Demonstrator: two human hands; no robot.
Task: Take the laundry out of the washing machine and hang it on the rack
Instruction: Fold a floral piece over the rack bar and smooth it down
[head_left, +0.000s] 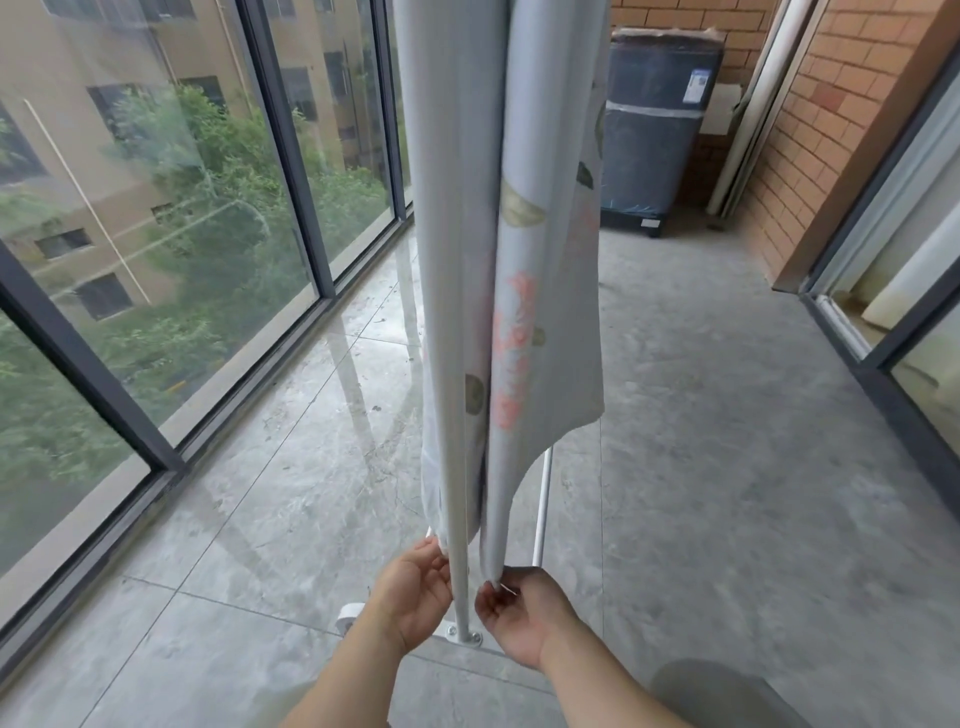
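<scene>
Two bare hands are low down, close to the camera. L hand (415, 592) has its fingers (434, 551) curled on the btm corner of the left fold of the sheet (550, 260). R hand (519, 618) pinches the btm tip of the right fold w/ fingers (491, 597) bent tight. Sheet is pale grey w/ pink and green prints. It hangs long over the white rack (460, 587), one fold each side of the pole. Rack foot sits on the shiny floor (260, 519). Washer (654, 130) stands far back by the brick wall (831, 130), wrapped in clear plastic w/ its top covered, so can't tell what's inside. Big windows (156, 208) run along the left.
</scene>
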